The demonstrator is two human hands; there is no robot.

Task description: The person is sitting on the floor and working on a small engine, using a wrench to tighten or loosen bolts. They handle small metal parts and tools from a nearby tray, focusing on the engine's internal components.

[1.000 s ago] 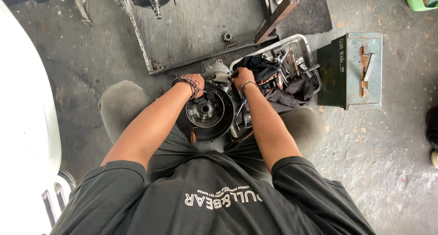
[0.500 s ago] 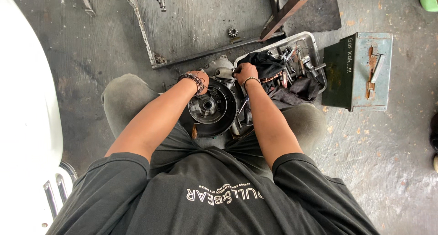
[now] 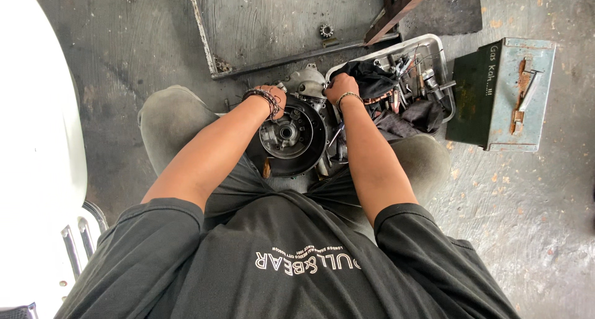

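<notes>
Stained concrete floor; a metal plate (image 3: 279, 21) lies at upper centre. The round engine assembly (image 3: 288, 136) sits at frame centre between the knees. Left hand (image 3: 273, 99) curled on its upper rim. Right hand (image 3: 341, 87) closed at its upper right edge, beside the tool tray (image 3: 434, 49); green metal box (image 3: 499, 93) at right

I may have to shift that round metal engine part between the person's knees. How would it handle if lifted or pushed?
The engine part looks like thick cast metal, so probably heavy for its size and stiff. Its dark, grimy surface may be slippery. Both the left hand and right hand rest on its far edge, hinting it could tip.
</notes>
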